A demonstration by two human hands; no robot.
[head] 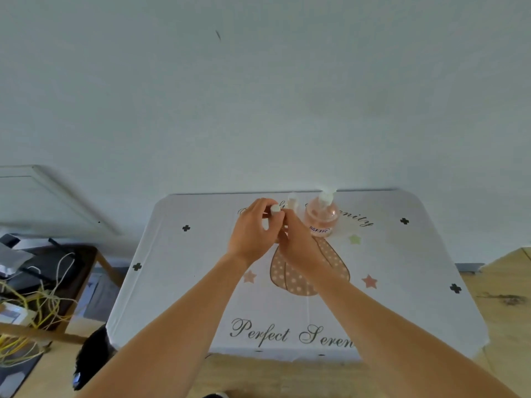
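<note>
While the left hand [253, 231] pinches a small white cap [275, 208] between thumb and curled fingertips, the right hand [297, 242] meets it with fingers drawn together, though whether they grip the cap I cannot tell. The cap is held above the printed tablecloth [186, 282], just left of the pink pump bottle [321, 216]. A small clear bottle [292, 200] stands between them.

- You are probably working in a home: a printed tablecloth [178, 282] is lying spread before a plain wall [258, 96].
- A low side table [83, 254] is carrying tangled cables [48, 304].
</note>
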